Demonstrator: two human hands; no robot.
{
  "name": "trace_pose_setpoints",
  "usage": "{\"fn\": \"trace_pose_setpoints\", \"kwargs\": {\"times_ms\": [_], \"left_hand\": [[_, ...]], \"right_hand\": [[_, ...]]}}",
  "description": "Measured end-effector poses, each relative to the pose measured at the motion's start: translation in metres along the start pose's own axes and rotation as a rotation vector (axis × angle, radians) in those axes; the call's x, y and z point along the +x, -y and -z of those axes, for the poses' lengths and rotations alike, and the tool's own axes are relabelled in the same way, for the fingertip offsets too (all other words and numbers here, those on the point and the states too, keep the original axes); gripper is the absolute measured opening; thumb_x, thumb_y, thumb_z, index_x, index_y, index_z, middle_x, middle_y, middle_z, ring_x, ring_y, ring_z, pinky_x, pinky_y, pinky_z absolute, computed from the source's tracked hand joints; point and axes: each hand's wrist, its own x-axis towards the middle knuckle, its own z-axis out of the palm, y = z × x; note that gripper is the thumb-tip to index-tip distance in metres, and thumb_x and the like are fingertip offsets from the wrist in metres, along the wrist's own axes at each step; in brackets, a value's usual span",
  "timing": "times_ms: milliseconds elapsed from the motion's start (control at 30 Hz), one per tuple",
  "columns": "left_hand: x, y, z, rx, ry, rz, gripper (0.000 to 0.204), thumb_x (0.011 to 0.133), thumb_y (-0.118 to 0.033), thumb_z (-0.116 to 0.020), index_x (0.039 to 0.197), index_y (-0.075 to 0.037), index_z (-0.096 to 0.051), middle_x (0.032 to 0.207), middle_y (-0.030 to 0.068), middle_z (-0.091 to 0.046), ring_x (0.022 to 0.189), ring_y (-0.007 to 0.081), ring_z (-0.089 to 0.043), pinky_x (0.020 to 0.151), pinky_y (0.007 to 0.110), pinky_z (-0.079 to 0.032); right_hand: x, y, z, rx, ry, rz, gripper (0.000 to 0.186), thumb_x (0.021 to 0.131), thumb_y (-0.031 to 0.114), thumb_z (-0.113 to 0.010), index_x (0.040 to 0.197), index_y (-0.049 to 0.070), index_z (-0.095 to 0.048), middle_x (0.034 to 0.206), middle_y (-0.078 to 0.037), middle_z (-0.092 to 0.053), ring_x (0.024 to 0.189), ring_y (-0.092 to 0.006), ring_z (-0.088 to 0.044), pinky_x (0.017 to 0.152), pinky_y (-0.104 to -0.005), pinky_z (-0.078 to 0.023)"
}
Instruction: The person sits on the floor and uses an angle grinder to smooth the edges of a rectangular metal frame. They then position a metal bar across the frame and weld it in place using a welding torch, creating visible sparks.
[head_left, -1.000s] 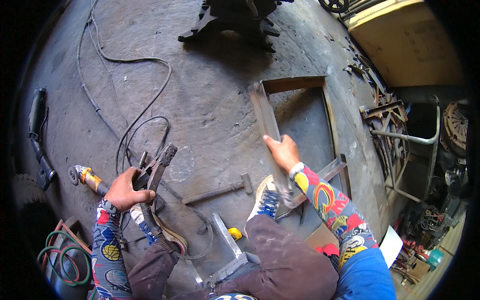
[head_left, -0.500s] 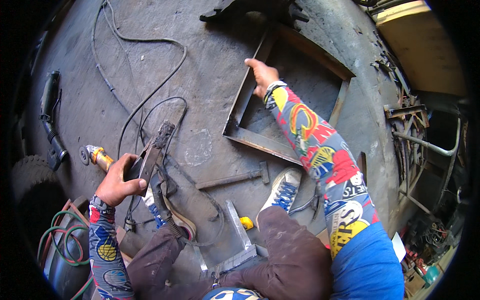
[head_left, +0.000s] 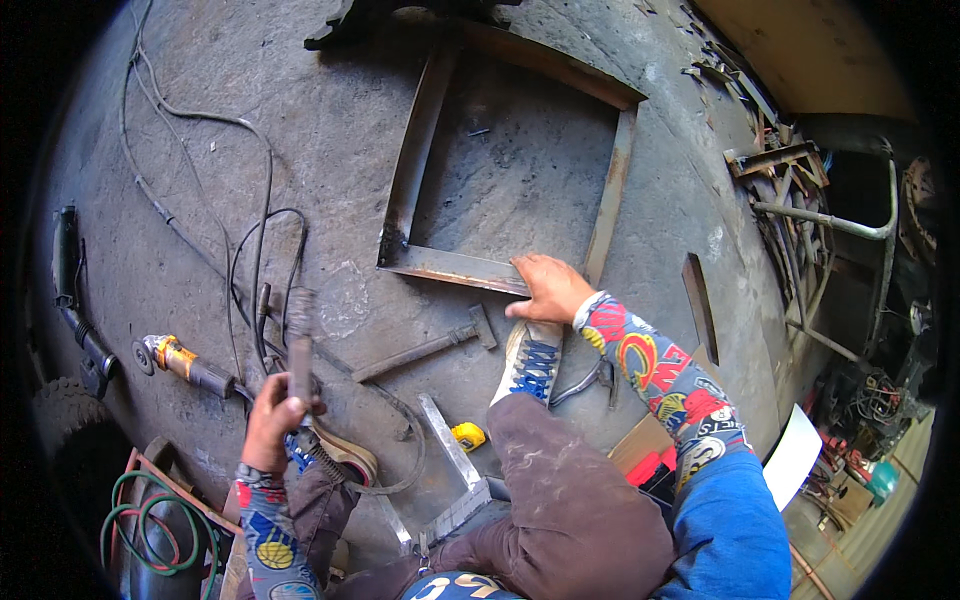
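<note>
On the floor ahead lies a square frame [head_left: 450,265] of rusty angle iron. My right hand [head_left: 553,288] grips its near bar toward the right, fingers over the top and thumb on the near side. In my left hand [head_left: 272,425] is a wire brush [head_left: 300,350], held up by its handle. Motion blurs its bristle end. Between the frame and my feet rests a hammer [head_left: 425,345]. An angle grinder [head_left: 185,362] with a yellow body lies left of my left hand.
Black cables [head_left: 265,200] loop across the floor at left. A yellow tape measure [head_left: 467,436] sits beside metal bars [head_left: 450,440] between my legs. Scrap metal [head_left: 800,230] is piled along the right. Green and red hoses [head_left: 150,530] coil at lower left. A dark metal piece [head_left: 400,15] stands beyond the frame.
My right hand has moved from the frame's left bar to its near bar. My left hand has come lower, turning the wire brush more upright. The whole view has shifted rightward.
</note>
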Motion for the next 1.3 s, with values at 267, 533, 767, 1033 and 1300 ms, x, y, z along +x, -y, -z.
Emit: {"fn": "trace_pose_setpoints", "kwargs": {"times_ms": [267,533,767,1033,1300], "left_hand": [[-0.005,0.009,-0.012,0.133,-0.018,0.085,0.061,0.083,-0.034,-0.068,0.127,0.006,-0.056,0.105,0.0111,-0.069,0.097,0.0198,-0.066,0.091,0.033,-0.049],[-0.012,-0.006,0.011,0.031,-0.155,0.061,0.060,0.088,-0.042,-0.067,0.125,0.005,-0.057,0.105,0.0091,-0.067,0.097,0.0178,-0.065,0.093,0.034,-0.051],[-0.019,-0.023,0.011,0.175,-0.306,0.000,0.062,0.082,-0.040,-0.076,0.121,0.005,-0.059,0.103,0.0090,-0.066,0.095,0.0155,-0.061,0.090,0.032,-0.049],[0.030,-0.086,0.049,1.228,-0.661,-0.268,0.082,0.065,-0.046,-0.082,0.126,0.002,-0.056,0.109,0.0275,-0.068,0.109,0.0449,-0.065,0.108,0.052,-0.044],[0.122,-0.170,0.079,1.660,-0.323,-0.458,0.065,0.059,-0.040,-0.081,0.106,-0.001,-0.061,0.096,0.0209,-0.068,0.100,0.0406,-0.067,0.114,0.058,-0.041]], "right_hand": [[0.035,0.049,-0.011,-0.120,0.024,-0.268,0.037,0.071,0.032,-0.075,0.092,0.002,-0.074,0.089,-0.025,-0.074,0.087,-0.0432,-0.073,0.082,-0.0505,-0.059],[0.029,0.078,0.015,-0.033,0.006,-0.362,0.039,0.067,0.032,-0.074,0.091,0.002,-0.075,0.089,-0.025,-0.074,0.087,-0.0423,-0.073,0.082,-0.0497,-0.059],[0.070,0.147,0.006,0.184,0.093,-0.154,0.056,0.074,0.050,-0.079,0.096,-0.001,-0.075,0.086,-0.026,-0.073,0.086,-0.0429,-0.072,0.082,-0.0500,-0.057],[0.134,0.183,-0.036,0.387,-0.025,-0.211,0.064,0.069,0.054,-0.086,0.087,-0.006,-0.075,0.091,-0.031,-0.072,0.089,-0.0451,-0.073,0.082,-0.0490,-0.059],[0.137,0.177,-0.049,0.427,-0.086,-0.187,0.064,0.069,0.056,-0.087,0.079,-0.006,-0.070,0.081,-0.029,-0.070,0.080,-0.0437,-0.072,0.075,-0.0481,-0.057]]}}
